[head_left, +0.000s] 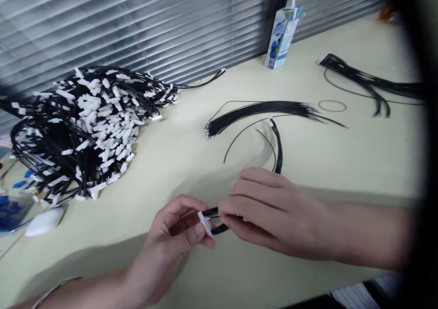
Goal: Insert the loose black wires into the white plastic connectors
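Note:
My left hand (pixel 174 236) pinches a small white connector (pixel 205 222) between thumb and fingers near the table's front edge. My right hand (pixel 270 211) is closed on the black wires (pixel 219 221) that run into that connector; the bundle curves up behind the hand (pixel 278 149). A loose bundle of black wires (pixel 263 110) lies on the table just beyond my hands.
A big heap of black wire harnesses with white connectors (pixel 85 126) fills the left. A drink carton (pixel 282 38) stands by the window blinds. Another wire bundle (pixel 369 81) and a rubber band (pixel 332 105) lie at the right. A white object (pixel 44 221) sits at the left.

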A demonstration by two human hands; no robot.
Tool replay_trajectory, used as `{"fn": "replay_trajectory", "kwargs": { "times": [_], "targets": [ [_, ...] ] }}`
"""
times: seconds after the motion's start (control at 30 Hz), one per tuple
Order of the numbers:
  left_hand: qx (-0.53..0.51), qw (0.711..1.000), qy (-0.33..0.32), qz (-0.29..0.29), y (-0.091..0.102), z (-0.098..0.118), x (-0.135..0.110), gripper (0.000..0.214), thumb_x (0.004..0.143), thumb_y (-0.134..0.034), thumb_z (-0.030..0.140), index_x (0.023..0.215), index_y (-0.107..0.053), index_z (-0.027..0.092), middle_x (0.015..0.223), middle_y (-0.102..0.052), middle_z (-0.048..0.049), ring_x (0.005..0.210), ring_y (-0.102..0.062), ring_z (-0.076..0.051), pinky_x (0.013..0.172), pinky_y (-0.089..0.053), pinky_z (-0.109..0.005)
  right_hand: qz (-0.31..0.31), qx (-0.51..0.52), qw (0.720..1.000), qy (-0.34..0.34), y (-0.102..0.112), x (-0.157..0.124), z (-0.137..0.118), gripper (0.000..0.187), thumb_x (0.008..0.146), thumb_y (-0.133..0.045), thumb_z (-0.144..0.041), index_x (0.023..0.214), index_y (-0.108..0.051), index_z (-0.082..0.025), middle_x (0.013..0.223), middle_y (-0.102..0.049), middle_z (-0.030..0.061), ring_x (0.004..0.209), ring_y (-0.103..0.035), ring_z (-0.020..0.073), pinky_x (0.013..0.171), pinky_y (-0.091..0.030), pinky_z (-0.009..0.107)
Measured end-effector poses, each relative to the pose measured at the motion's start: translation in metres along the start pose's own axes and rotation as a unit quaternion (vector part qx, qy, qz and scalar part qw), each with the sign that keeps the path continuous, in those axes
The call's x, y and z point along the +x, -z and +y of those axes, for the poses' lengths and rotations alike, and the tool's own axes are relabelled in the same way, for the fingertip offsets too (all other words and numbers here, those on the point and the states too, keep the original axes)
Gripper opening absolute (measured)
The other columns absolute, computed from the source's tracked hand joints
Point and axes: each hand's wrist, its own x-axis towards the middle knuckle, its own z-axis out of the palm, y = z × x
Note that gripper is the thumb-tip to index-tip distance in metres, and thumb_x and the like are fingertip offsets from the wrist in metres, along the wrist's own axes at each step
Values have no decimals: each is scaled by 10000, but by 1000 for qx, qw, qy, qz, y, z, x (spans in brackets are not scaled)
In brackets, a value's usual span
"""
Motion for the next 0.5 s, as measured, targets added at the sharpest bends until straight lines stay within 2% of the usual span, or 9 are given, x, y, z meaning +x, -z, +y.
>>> {"fn": "replay_trajectory", "kwargs": {
  "times": [0.5],
  "targets": [
    [25, 999, -3, -21, 5, -2, -1, 153, 816, -645, 159, 941, -629, 246, 819, -590, 18, 673, -561, -72, 546, -514, -131, -50, 19, 999, 0, -5, -8, 1, 136, 880, -473, -112, 827, -598, -100, 730, -552, 40, 684, -418, 144, 614, -383, 278]
  ]
}}
